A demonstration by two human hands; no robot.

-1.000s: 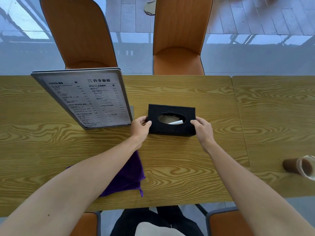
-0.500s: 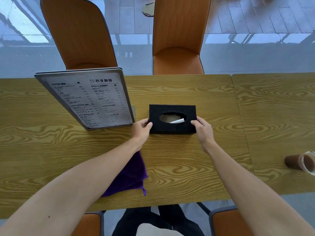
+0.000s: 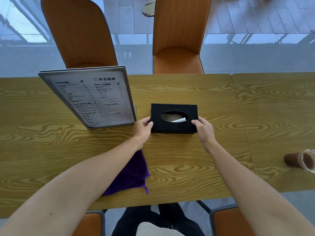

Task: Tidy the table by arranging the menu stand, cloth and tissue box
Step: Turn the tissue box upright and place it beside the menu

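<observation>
A black tissue box [image 3: 173, 108] with an oval opening and a white tissue inside lies flat in the middle of the wooden table [image 3: 187, 164]. My left hand [image 3: 141, 128] grips its left end and my right hand [image 3: 203, 129] grips its right end. Just left of the box a metal-framed menu stand [image 3: 95, 96] leans upright, its printed side facing me. A purple cloth [image 3: 131, 174] lies near the table's front edge, partly hidden under my left forearm.
A glass of brown drink [image 3: 301, 160] stands at the right edge of view on the adjoining table. Two orange chairs [image 3: 177, 40] stand behind the table, and two more chair seats show at the near edge.
The tissue box has slid slightly away from me with both hands still on its ends. The menu stand and cloth have stayed in place.
</observation>
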